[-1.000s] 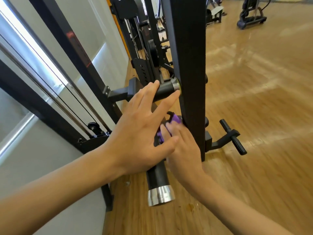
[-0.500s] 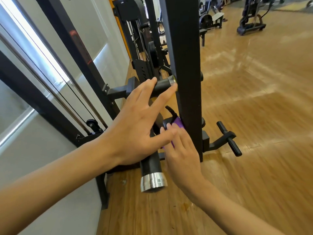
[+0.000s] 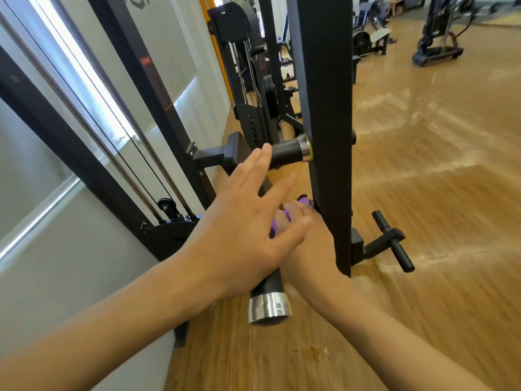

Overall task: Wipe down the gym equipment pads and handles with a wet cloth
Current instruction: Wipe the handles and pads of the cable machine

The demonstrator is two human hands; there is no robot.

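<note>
We see a black upright post [image 3: 327, 108] close in front, crowding the right hand [image 3: 313, 246], which grips the purple cloth [image 3: 306, 199] against the lower handle [image 3: 269, 303] just beside that post. A T-shaped peg [image 3: 393, 241] juts from the post's far side over the wooden floor [image 3: 437, 165]. The left hand [image 3: 239, 238], fingers straight and spread, lies over the right hand and hides most of it and the cloth, and we cannot tell whether its fingertips touch the upper handle [image 3: 286, 153].
</note>
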